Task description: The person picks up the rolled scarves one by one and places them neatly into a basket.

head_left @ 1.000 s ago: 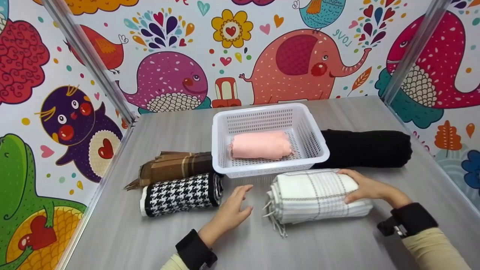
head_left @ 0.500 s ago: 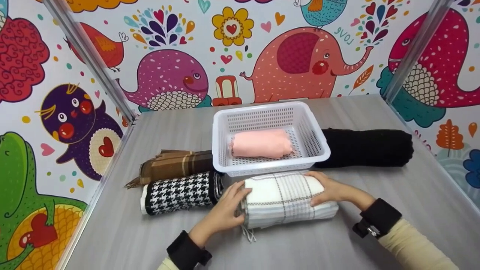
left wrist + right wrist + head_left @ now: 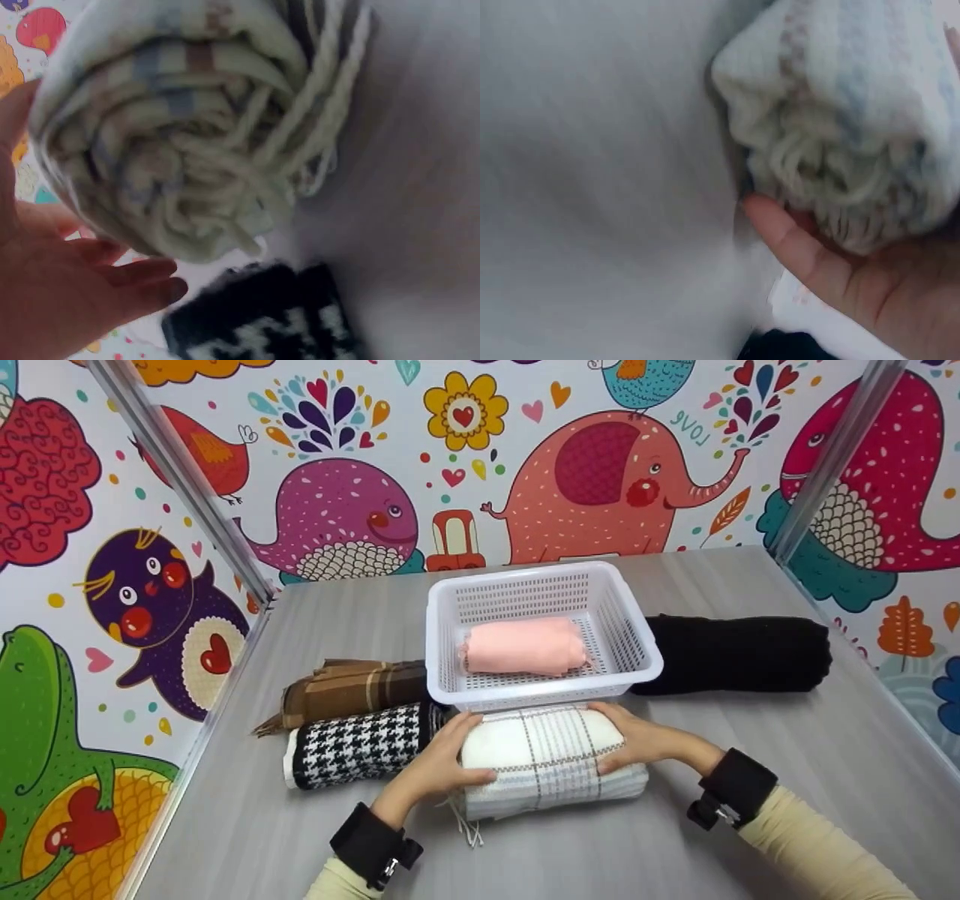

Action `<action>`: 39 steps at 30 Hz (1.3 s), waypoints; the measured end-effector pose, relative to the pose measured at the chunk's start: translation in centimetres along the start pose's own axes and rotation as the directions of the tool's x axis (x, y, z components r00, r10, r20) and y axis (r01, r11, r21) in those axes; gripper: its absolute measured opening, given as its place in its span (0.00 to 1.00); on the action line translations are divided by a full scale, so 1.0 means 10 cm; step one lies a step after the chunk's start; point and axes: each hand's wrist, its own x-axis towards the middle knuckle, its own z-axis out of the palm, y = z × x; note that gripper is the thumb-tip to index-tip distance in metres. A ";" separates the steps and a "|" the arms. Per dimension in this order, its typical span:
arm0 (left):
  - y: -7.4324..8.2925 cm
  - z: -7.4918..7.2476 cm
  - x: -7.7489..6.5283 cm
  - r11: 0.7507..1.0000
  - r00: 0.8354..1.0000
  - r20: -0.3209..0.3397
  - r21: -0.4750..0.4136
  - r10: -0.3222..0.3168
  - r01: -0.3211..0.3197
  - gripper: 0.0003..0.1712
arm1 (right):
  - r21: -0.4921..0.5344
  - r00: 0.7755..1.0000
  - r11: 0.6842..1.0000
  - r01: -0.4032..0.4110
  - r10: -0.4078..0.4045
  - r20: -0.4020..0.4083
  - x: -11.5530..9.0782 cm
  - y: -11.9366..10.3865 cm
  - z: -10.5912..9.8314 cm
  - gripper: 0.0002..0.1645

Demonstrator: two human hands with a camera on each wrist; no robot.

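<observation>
One white plaid fringed cloth roll (image 3: 551, 769); is probably handling soft and light; left grip (image 3: 439, 765) and right grip (image 3: 641, 739) are clasping opposite ends, seemingly best.

A pale grey, faintly streaked table (image 3: 585, 855) meets a white back wall (image 3: 480, 469) printed with a purple whale (image 3: 341, 510) and a salmon elephant (image 3: 555, 521) along its far edge. Metal posts (image 3: 184, 484) rise at both far corners; beyond the left edge a left wall (image 3: 45, 585) shows a penguin (image 3: 139, 574), beyond the right edge a right wall (image 3: 952, 652) carries an orange leaf (image 3: 904, 626).
</observation>
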 end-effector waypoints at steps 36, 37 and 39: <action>-0.15 0.18 0.10 0.985 0.985 0.106 -0.090 -0.135 0.144 0.61 | 0.060 0.988 0.997 0.054 -0.062 0.138 0.22 0.19 -0.10 0.66; -0.13 0.18 0.09 0.988 0.985 0.109 -0.061 -0.134 0.141 0.63 | 0.066 0.988 0.996 0.063 -0.072 0.134 0.21 0.18 -0.09 0.66; -0.11 0.18 0.07 0.991 0.985 0.107 -0.010 -0.134 0.136 0.66 | 0.091 0.988 0.994 0.068 -0.080 0.133 0.21 0.18 -0.09 0.66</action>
